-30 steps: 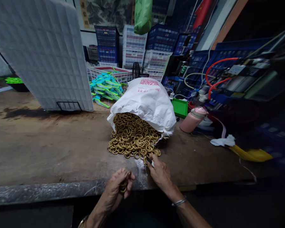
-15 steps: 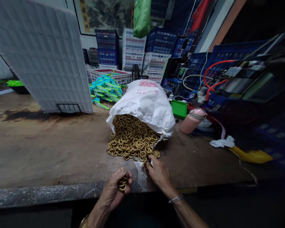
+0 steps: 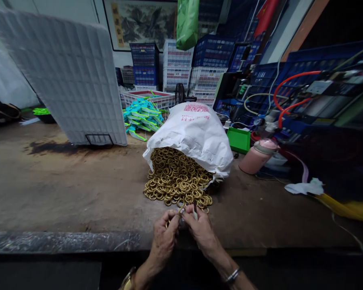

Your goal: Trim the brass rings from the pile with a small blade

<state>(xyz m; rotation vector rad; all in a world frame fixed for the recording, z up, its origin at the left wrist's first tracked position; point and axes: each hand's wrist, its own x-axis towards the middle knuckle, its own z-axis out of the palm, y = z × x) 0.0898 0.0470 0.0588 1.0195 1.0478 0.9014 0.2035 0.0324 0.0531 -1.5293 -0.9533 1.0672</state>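
Note:
A white sack (image 3: 196, 137) lies on its side on the worn brown bench (image 3: 63, 189), and a heap of brass rings (image 3: 177, 179) spills out of its mouth. My left hand (image 3: 165, 237) is closed on a small stack of brass rings at the bench's near edge. My right hand (image 3: 199, 229) is closed too, pinching a small dark tool and meeting the left hand's fingertips just in front of the heap.
A white grid panel (image 3: 66, 80) leans upright at the back left. Teal plastic parts (image 3: 142, 119) lie behind the sack. To the right are a green box (image 3: 238, 140), a pink bottle (image 3: 257, 155), a white rag (image 3: 305, 187) and hoses. Stacked crates (image 3: 175, 66) fill the background.
My left hand has moved right and forward with its rings until it meets my right hand. My right hand has drawn back a little from the heap. The view has shifted slightly.

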